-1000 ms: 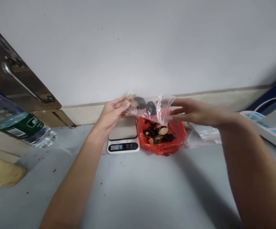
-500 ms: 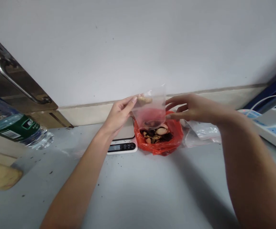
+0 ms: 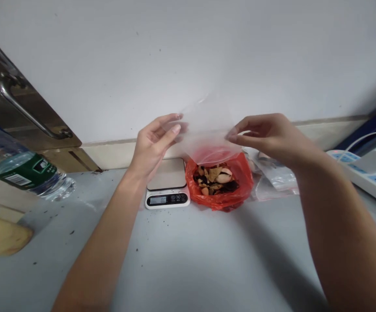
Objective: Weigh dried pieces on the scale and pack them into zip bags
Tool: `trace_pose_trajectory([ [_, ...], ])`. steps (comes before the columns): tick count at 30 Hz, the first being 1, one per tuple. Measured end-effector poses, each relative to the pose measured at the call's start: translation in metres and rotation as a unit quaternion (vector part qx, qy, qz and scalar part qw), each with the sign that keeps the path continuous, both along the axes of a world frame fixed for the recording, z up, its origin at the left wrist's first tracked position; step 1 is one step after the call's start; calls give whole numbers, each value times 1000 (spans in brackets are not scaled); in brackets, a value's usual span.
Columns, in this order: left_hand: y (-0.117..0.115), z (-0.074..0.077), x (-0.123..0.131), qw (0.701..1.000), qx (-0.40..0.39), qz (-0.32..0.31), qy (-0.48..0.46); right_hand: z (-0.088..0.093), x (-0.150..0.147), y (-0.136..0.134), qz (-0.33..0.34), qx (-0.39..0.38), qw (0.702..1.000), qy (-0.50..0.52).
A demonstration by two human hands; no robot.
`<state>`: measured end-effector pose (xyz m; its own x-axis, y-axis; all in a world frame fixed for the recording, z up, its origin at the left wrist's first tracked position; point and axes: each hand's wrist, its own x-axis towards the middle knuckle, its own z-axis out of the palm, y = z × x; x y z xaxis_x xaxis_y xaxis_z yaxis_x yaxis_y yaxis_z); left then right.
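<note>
A clear plastic bag (image 3: 207, 125) is stretched between my two hands above the red bag, and I see no pieces inside it. My left hand (image 3: 157, 141) grips its left side between thumb and fingers. At its right edge, the thumb and fingertips of my right hand (image 3: 256, 134) pinch the film. Below is an opened red plastic bag (image 3: 218, 201) holding dried brown, dark and pale slices (image 3: 215, 177). Left of that, touching or nearly so, stands a white kitchen scale (image 3: 168, 199) with a bare plate and a display that seems to read 0.0.
More clear bags (image 3: 279, 177) lie right of the red bag, before a white power strip (image 3: 370, 173). At left are a water bottle (image 3: 28, 173) with a green label and a yellowish object (image 3: 4, 237). A wall rises behind the grey tabletop (image 3: 174, 268).
My right hand has taken hold of the clear bag's right edge. The bag has tilted and spread wider, and the brown pieces seen in or through it no longer show there.
</note>
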<state>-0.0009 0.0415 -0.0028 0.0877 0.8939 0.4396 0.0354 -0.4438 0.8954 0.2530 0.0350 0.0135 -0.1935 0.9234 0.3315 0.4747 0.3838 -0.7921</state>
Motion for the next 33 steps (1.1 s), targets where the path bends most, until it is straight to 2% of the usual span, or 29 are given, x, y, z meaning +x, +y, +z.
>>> trace_pose_trajectory([
  [3, -1, 6, -12, 995, 41, 44, 82, 0, -7, -2, -18, 30, 997, 67],
  [6, -3, 11, -23, 983, 20, 12, 184, 0, -13, -4, -14, 40, 994, 96],
  [8, -4, 12, -27, 977, 6, -16, 210, 0, -18, -4, 7, 24, 997, 76],
  [13, -4, 12, -29, 981, 25, -14, 192, -5, -27, -3, 22, -37, 997, 58],
  [18, -4, 14, -46, 987, 3, 14, 158, -15, -37, 0, 78, -163, 979, 97],
  [21, -5, 15, -69, 983, -50, -5, 179, -21, -50, 0, 38, -189, 971, 143],
  [25, -7, 15, -110, 960, -119, -27, 253, -28, -77, 3, 10, -137, 975, 174],
  [27, -8, 12, -135, 943, -157, -14, 295, -30, -95, 5, 7, -90, 983, 163],
  [29, -10, 5, -158, 924, -214, 33, 315, -30, -116, 6, 1, -29, 990, 140],
  [33, -11, -20, -194, 878, -345, 173, 282, -30, -165, 4, -1, 152, 988, 35],
])
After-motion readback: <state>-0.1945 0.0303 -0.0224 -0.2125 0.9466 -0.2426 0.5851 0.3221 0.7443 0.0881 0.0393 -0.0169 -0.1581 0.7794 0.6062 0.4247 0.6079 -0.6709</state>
